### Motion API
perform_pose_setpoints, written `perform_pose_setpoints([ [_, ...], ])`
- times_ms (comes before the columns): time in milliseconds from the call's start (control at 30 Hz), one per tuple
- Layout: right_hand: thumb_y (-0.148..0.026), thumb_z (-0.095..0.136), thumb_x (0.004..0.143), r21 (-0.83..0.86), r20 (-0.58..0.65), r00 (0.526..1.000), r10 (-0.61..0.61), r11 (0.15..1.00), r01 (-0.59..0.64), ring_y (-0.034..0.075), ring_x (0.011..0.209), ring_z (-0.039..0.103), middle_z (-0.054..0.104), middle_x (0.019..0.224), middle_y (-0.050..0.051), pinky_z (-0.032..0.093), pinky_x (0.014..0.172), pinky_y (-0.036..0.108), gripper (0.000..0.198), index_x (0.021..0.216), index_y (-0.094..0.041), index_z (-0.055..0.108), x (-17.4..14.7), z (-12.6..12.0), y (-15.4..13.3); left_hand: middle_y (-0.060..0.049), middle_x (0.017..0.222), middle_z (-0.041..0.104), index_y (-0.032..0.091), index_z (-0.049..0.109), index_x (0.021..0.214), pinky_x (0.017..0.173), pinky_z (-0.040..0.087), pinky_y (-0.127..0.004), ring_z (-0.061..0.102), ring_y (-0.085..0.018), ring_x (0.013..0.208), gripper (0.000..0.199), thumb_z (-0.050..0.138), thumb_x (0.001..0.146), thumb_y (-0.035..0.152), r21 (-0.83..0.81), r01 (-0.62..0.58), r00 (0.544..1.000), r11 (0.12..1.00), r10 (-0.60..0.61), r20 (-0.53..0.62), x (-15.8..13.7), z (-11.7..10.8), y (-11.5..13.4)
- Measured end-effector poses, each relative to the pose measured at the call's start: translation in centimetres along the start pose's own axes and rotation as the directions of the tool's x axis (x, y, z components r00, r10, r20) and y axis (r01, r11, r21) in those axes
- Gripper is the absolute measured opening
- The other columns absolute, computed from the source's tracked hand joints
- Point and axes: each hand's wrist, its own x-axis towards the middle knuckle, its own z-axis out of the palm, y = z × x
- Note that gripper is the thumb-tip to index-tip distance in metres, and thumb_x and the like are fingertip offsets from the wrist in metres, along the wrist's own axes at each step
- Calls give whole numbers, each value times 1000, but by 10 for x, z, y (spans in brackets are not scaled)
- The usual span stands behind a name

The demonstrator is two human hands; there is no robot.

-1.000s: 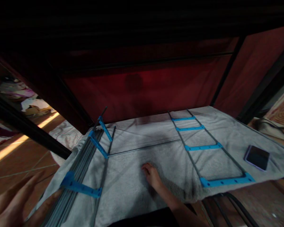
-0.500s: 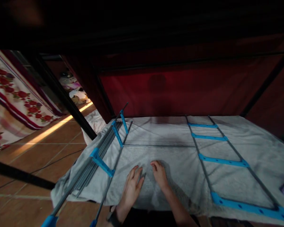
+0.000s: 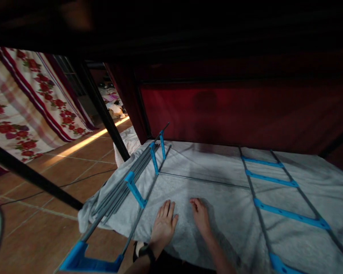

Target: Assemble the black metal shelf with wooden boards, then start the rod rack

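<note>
My left hand (image 3: pixel 164 223) lies flat on the grey blanket (image 3: pixel 214 161), fingers stretched out, a dark band on its wrist. Just right of it, my right hand (image 3: pixel 200 216) rests with fingers curled in; anything inside them is hidden. Left of the hands, a rack side frame (image 3: pixel 135 192) of grey tubes and blue plastic crosspieces stands tilted on its edge. To the right lies a second ladder-like frame (image 3: pixel 288 215) with similar blue crosspieces. A thin grey tube (image 3: pixel 202 179) runs across the blanket between both frames.
Several loose grey tubes (image 3: pixel 122 192) lie bundled behind the left frame. Dark metal posts (image 3: pixel 103 110) rise at the left, and a red panel (image 3: pixel 240 114) closes the back. A floral curtain (image 3: pixel 54 95) hangs beyond the tiled floor (image 3: pixel 42 213). A dark overhang crosses above.
The view has turned left, shifting the scene rightward. My left hand has flattened onto the blanket. My right hand stays curled beside it. A phone-like object at right has left the view.
</note>
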Motion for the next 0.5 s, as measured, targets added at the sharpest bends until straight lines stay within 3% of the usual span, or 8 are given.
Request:
perform_pose_setpoints([
  [133,-27,40,91,17,-9,1000,-2,1000,3,20,90,69,73,98,6,54,82,33,30,100,-25,68,5,-16,10,-13,146,52,16,48,144,105,46,-43,48,-27,134,52,43,97,38,14,-19,997,1000,20,-71,-3,13,-6],
  [267,-24,37,90,-261,-280,959,-48,965,-28,20,93,66,68,105,8,52,84,34,33,107,-22,65,24,-85,25,-14,143,54,16,51,141,104,47,-43,50,-28,132,51,44,96,38,9,-39,992,999,40,-124,-2,20,-12],
  [367,-25,42,88,-458,-469,881,-56,869,-189,28,111,58,62,114,16,44,98,43,35,116,-15,61,29,-153,39,-14,143,54,16,51,141,102,48,-45,49,-28,132,50,42,96,35,-18,-57,992,998,55,-112,1,21,-15],
  [433,-24,43,89,-610,-519,855,12,695,-380,30,110,57,61,113,19,43,96,43,35,117,-12,61,26,-187,48,-14,143,54,17,53,140,102,48,-46,49,-29,132,49,41,95,33,-38,-68,993,997,63,-99,3,20,-16],
  [500,-24,43,90,-697,-506,857,96,539,-473,30,107,58,61,112,18,44,92,40,35,118,-12,60,24,-211,57,-13,141,56,19,55,137,101,48,-46,50,-29,131,48,41,94,33,-73,-70,993,995,62,-97,4,21,-18],
])
